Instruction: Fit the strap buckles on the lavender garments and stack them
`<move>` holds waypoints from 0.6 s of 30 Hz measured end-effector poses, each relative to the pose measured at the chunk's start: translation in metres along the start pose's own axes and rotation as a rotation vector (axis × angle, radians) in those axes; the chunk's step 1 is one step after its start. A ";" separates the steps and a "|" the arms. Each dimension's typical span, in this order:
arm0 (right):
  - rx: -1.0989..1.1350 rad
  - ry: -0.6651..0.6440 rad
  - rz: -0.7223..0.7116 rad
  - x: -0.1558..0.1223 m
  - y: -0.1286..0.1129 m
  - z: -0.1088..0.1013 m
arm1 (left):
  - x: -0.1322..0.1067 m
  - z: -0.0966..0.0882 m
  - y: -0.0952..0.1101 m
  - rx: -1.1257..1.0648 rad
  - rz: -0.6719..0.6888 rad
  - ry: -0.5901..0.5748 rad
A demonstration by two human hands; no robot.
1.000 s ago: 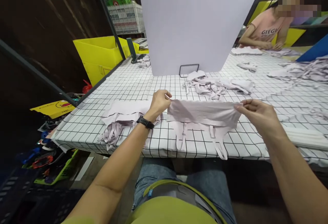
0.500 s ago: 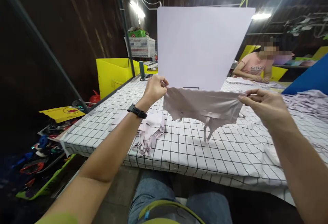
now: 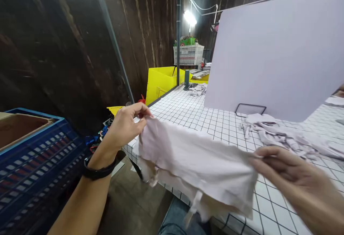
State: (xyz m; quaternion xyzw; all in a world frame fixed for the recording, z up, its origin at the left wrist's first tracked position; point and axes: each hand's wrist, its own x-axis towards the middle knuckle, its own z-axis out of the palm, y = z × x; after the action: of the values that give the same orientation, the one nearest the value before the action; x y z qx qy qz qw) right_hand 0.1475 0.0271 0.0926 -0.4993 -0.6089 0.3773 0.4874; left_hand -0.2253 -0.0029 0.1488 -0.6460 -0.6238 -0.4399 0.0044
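A pale lilac garment (image 3: 193, 163) is held stretched in the air between both hands, over the near left corner of the bench (image 3: 215, 123) and partly beyond its edge. Its left end is pinched by the left hand (image 3: 125, 125), fingers closed on the cloth, a black band worn at the wrist. Its right end is gripped by the right hand (image 3: 290, 177), thumb and fingers closed on the fabric's edge. Thin straps are seen hanging from the garment's lower hem, blurred.

The bench is covered by a white cloth with a black grid. A heap of similar pale garments (image 3: 276, 134) is spread on it, just behind the right hand. A large white board (image 3: 274, 55) is stood upright on the bench behind the heap, a black wire stand (image 3: 250, 108) at its foot. A yellow bin (image 3: 161, 82) and a white crate (image 3: 188, 55) are seen at the far left end of the bench. A blue crate (image 3: 29, 163) is placed at the lower left, below the left forearm.
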 end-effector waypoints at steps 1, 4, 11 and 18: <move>0.046 -0.057 0.044 0.003 0.006 0.019 | 0.001 0.004 -0.015 0.026 -0.035 -0.029; 0.100 -0.176 0.091 0.030 0.037 0.063 | 0.016 0.034 -0.058 0.102 -0.157 -0.121; -0.240 -0.142 -0.012 0.115 0.101 0.108 | 0.065 0.141 -0.114 0.280 -0.365 -0.223; -0.378 -0.059 -0.040 0.120 0.119 0.110 | 0.059 0.170 -0.109 0.314 -0.316 -0.307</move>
State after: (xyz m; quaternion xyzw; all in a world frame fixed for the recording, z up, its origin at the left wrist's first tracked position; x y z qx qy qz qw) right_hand 0.0660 0.1731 -0.0205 -0.5585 -0.6928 0.2610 0.3742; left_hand -0.2277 0.1626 0.0196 -0.5910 -0.7710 -0.2298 -0.0587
